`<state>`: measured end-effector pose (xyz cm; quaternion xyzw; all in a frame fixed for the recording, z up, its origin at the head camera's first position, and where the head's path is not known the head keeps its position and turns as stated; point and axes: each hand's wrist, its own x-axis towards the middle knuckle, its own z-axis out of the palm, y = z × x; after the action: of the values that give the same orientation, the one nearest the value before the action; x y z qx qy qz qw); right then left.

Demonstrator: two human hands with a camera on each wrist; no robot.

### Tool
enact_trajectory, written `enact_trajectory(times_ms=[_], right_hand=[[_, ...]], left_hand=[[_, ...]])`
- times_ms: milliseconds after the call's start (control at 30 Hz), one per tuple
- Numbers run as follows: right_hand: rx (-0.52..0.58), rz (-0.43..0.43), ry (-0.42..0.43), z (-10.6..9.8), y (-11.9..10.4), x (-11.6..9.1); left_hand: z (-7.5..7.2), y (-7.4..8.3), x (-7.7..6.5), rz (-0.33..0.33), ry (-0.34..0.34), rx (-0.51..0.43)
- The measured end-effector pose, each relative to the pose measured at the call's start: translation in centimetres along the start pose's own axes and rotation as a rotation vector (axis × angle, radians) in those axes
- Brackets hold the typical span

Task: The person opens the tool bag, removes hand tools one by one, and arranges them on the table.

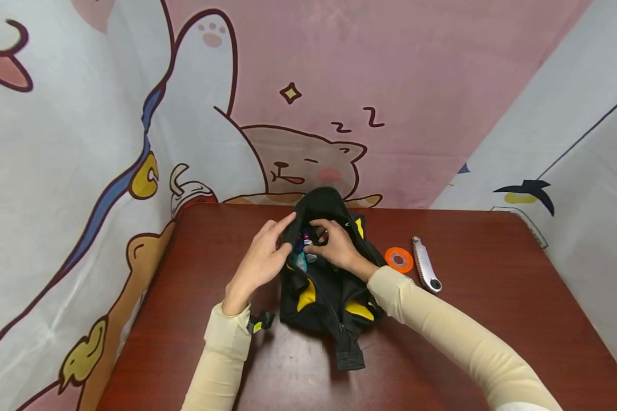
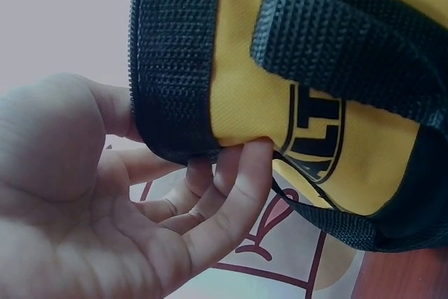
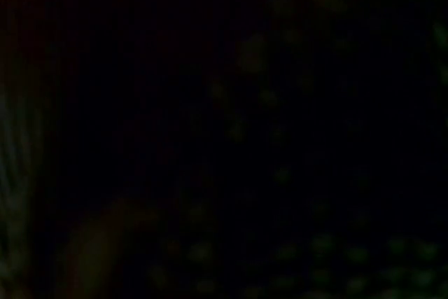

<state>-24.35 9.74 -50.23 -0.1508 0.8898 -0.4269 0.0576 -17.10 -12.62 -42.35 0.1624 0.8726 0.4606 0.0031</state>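
A black tool bag with yellow panels (image 1: 308, 294) lies on the table with its zipped mouth spread apart. My left hand (image 1: 262, 254) grips the rim at the bag's left side; in the left wrist view, its curled fingers (image 2: 241, 194) press against the yellow fabric and black zip edge (image 2: 175, 54). My right hand (image 1: 336, 245) reaches into the mouth, thumb and fingers bent around the contents. Small items in blue, red and teal (image 1: 300, 260) show beside its thumb. I cannot tell whether it holds one of them. The right wrist view is almost black.
Right of the bag, an orange ring-shaped roll (image 1: 399, 260) lies on the reddish-brown table (image 1: 493, 319), next to a grey folding tool (image 1: 425, 265). A black strap with a yellow tag (image 1: 259, 324) extends toward the left wrist. A cartoon-printed cloth (image 1: 416, 74) hangs behind the table.
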Motion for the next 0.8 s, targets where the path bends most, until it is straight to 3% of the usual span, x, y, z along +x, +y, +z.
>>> enact_trajectory(times_ms=[800], right_hand=[[-0.046,0.052,-0.043,1.1,0.6,1.3]], left_hand=[[-0.2,-0.3,0.1,0.004,-0.004,-0.005]])
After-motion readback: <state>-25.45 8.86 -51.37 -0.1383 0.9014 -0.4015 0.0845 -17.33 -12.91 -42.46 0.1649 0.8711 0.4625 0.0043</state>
